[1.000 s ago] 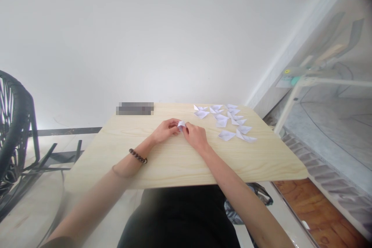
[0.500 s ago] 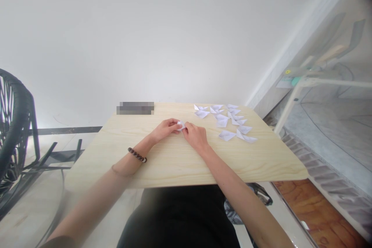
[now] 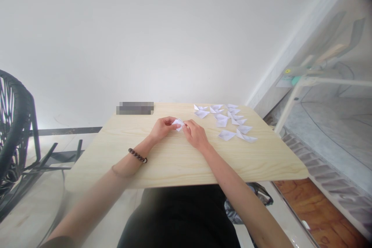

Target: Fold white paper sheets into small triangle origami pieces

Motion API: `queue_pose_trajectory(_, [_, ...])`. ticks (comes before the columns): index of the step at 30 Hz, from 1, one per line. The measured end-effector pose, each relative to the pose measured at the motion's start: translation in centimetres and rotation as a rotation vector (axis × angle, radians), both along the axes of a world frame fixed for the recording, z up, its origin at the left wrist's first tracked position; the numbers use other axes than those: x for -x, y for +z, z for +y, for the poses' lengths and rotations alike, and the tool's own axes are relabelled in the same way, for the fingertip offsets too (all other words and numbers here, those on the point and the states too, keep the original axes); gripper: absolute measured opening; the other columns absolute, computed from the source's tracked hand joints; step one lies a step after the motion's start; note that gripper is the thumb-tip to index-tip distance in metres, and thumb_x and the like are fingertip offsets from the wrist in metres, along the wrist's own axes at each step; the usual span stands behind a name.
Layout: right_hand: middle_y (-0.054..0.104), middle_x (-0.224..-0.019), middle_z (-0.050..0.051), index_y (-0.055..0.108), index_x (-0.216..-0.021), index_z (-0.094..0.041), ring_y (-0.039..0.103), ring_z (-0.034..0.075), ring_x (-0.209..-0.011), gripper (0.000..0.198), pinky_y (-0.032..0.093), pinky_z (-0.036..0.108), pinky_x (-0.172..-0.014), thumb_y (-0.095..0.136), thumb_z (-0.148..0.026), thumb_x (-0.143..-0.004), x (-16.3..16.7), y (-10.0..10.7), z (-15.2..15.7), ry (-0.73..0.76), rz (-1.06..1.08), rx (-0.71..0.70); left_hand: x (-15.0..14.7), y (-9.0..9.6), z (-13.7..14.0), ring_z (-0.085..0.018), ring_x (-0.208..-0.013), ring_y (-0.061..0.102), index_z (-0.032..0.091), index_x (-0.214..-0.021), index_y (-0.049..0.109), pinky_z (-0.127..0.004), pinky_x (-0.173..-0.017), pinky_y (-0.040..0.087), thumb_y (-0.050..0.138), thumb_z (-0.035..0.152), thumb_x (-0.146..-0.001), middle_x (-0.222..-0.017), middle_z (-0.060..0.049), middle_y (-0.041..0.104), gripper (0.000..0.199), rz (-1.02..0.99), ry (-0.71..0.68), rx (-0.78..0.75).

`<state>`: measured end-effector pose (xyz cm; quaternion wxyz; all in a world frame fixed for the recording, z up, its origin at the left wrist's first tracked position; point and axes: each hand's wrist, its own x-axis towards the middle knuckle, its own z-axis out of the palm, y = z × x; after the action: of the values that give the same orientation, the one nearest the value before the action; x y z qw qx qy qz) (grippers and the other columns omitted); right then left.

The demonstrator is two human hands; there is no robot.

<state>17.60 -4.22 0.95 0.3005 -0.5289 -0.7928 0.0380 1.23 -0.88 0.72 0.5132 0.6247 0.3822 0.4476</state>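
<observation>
Between my hands, above the middle of the wooden table (image 3: 130, 170), is a small folded white paper (image 3: 178, 124). My left hand (image 3: 163, 128) pinches its left side between thumb and fingers. On the other side my right hand (image 3: 195, 133) grips the right edge, its fingers curled. Parts of the paper are hidden behind the fingertips. Several folded white paper boats (image 3: 221, 120) lie in loose rows to the right of my right hand.
A blurred-out dark object (image 3: 135, 108) lies at the table's back left corner. The wall (image 3: 180, 46) rises behind the table. At the left stands a black woven chair (image 3: 20, 112); a white metal frame (image 3: 287, 110) is at the right.
The folded paper now shows wider between my hands, with more of its surface exposed. My fingers have shifted slightly; the paper boats on the table lie as before.
</observation>
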Motion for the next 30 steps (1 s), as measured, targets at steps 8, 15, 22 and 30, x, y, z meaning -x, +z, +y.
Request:
queue_pose_trajectory(8, [0.058,-0.08,0.003,0.055,-0.087,-0.016,0.051,0.011,-0.073,0.029,0.035,0.02,-0.067,0.028,-0.028,-0.087,-0.2,-0.4,0.8,0.063,0.179,0.036,-0.2,0.4,-0.3,-0.018,-0.078,0.057,0.012,-0.086,0.064,-0.033,-0.075,0.044,0.065,0.042,-0.06,-0.083,-0.006,0.065,0.039,0.004,-0.009,-0.001])
queue_pose_trajectory(15, [0.06,-0.069,0.0,0.057,-0.076,-0.015,0.049,0.008,-0.059,0.033,0.034,0.018,-0.057,0.031,-0.033,-0.085,-0.6,-0.9,1.5,0.137,0.337,0.145,-0.3,-0.2,0.1,-0.017,-0.074,0.059,0.011,-0.086,0.061,-0.032,-0.067,0.047,0.065,0.04,-0.061,-0.081,-0.007,0.064,0.038,-0.016,-0.003,0.097])
queue_pose_trajectory(22, [0.06,-0.067,0.0,0.058,-0.077,-0.016,0.048,0.009,-0.057,0.032,0.034,0.018,-0.054,0.036,-0.04,-0.081,-0.6,-1.9,2.1,0.01,0.319,0.151,-0.1,-0.3,-0.2,-0.017,-0.069,0.058,0.014,-0.087,0.059,-0.03,-0.065,0.046,0.061,0.043,-0.064,-0.081,-0.006,0.064,0.037,0.225,0.017,-0.106])
queue_pose_trajectory(30, [0.058,-0.066,0.001,0.055,-0.069,-0.017,0.049,0.012,-0.064,0.024,0.032,0.021,-0.061,0.039,-0.031,-0.082,-0.4,-2.2,2.3,-0.119,0.027,0.095,0.4,-0.2,0.2,-0.02,-0.083,0.053,0.022,-0.09,0.065,-0.03,-0.079,0.038,0.056,0.042,-0.067,-0.093,-0.005,0.061,0.032,0.651,0.073,-0.404])
